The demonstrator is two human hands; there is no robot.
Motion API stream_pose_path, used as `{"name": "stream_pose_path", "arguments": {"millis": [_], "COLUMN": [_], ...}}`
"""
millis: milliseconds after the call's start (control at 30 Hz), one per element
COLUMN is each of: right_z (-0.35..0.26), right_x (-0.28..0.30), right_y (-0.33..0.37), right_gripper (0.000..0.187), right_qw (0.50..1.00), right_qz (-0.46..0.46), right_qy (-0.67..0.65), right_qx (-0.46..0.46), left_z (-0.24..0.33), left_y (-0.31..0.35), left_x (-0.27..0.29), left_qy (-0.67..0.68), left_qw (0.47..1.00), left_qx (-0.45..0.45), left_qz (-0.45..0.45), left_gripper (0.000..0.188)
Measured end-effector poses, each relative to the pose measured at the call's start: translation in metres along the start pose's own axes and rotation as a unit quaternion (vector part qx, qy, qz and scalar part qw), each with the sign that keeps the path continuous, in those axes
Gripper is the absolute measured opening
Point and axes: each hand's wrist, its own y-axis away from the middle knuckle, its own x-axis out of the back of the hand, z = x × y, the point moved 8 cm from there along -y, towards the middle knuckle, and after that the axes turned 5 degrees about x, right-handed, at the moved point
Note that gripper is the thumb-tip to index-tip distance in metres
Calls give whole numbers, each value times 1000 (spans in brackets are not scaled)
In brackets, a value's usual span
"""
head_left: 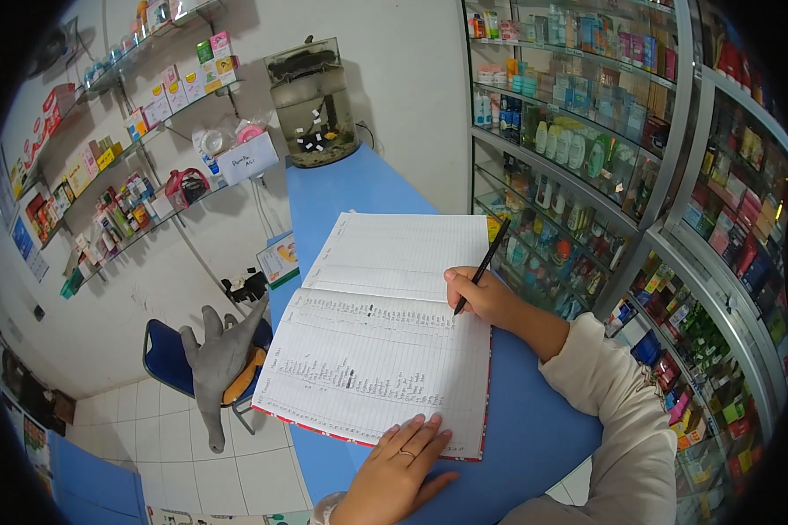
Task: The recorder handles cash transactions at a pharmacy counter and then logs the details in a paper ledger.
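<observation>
A large ruled notebook [385,271] lies open on the blue table [534,394], its pages turned sideways to me and a red patterned cover edge showing beneath. Handwritten columns fill much of the nearer page; the farther page bears only a few headings. My right hand [481,300] pinches a black pen [481,267], its tip down at the nearer page close to the right edge of the writing. Flat on the notebook's near edge rests my left hand [401,468], fingers spread, a ring on one finger, holding nothing.
At the table's far end stands a glass tank [313,105] of murky water. Glass cabinets [578,114] packed with bottles and boxes line the right. Wall shelves [140,144] with goods run along the left. A grey plush toy [210,367] sits on a blue chair [166,354] left of the table.
</observation>
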Motion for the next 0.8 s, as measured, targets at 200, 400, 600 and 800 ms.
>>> {"name": "stream_pose_path", "arguments": {"millis": [200,400,600,800], "right_z": [-1,-2,-2,0], "right_x": [0,0,-1,0], "right_y": [1,1,2,1], "right_gripper": [48,47,47,47], "right_qw": [1000,1000,999,999], "right_qz": [2,0,2,2], "right_qy": [-14,-28,-31,-32], "right_qx": [-4,4,-7,-5], "left_z": [0,0,-1,0], "left_y": [0,1,1,1], "left_x": [1,1,1,1], "left_qy": [2,4,5,4], "left_qw": [1000,1000,1000,1000], "left_qx": [1,-4,-3,-3], "left_qz": [1,7,8,8], "left_gripper": [53,53,54,53]}}
